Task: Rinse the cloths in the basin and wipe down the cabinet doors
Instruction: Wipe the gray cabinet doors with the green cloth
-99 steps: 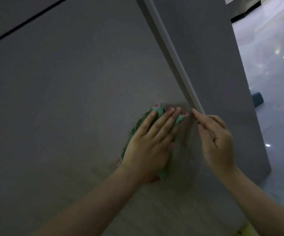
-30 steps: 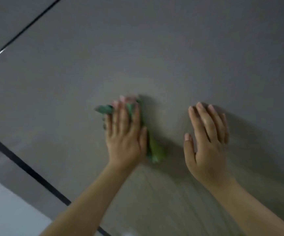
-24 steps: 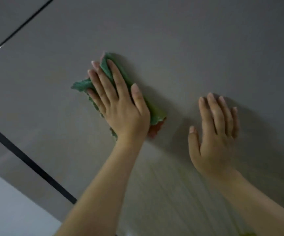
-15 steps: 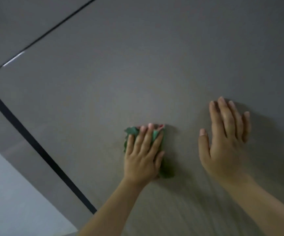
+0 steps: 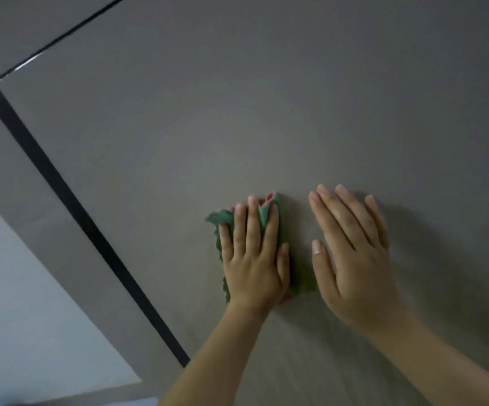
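Left hand (image 5: pixel 253 259) lies flat, fingers straight, pressing a crumpled green cloth (image 5: pixel 299 273) against the grey cabinet door (image 5: pixel 266 112); a bit of red shows at the cloth's top edge. Right hand (image 5: pixel 351 259) is open, palm and straight fingers flat on the same door, just beside the cloth. A black gap (image 5: pixel 70 200) between panels runs diagonally at left. Pale floor (image 5: pixel 17 303) at lower left.

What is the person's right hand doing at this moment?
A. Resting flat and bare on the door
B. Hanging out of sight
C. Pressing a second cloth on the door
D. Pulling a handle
A: the right hand lies flat on the cabinet door, fingers straight, while the left hand presses the green cloth.
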A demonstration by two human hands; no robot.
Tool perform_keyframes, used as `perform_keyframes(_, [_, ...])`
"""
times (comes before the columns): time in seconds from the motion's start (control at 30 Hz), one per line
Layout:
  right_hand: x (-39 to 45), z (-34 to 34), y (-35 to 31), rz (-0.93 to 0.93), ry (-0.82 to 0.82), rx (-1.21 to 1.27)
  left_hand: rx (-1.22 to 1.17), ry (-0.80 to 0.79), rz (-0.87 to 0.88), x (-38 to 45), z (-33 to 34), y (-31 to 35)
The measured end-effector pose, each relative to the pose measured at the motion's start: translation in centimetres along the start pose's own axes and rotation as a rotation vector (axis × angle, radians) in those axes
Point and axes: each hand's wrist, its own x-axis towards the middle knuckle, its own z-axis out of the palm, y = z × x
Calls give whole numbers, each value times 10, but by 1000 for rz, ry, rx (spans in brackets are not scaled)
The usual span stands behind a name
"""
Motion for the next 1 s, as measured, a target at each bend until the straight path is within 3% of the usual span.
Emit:
perform_keyframes(0.13, [-3,6,-19,-28,-117,7,-7,43,-188,-9,-6,-31])
perform_keyframes(0.27, [-1,9,-24,-42,-204,-27,-111,237,-701,36,-21,-68])
perform_keyframes(0.33, [-1,11,-23,-55,-220,-64,-148,330,-872,60,-26,-66])
perform_keyframes(0.4, [-1,12,-23,-56,-223,-78,-150,340,-824,64,-24,-54])
perform_keyframes(0.53, [-4,17,-24,-63,-214,-128,-54,174,-339,18,-9,-39])
perform_keyframes(0.6, [-6,19,-25,-62,-206,-162,-7,149,-242,-15,-2,-47])
perform_keyframes(0.67, [-4,20,-31,-70,-195,-180,1,166,-330,-46,2,-62])
perform_keyframes(0.8, [15,29,-59,-220,-231,-200,-8,223,-672,-69,2,-98])
perform_keyframes(0.93, [41,46,-82,-390,-302,-179,-38,351,-1023,-16,-10,-112])
perform_keyframes(1.0, [52,52,-85,-424,-324,-172,-43,388,-1019,12,-17,-106])
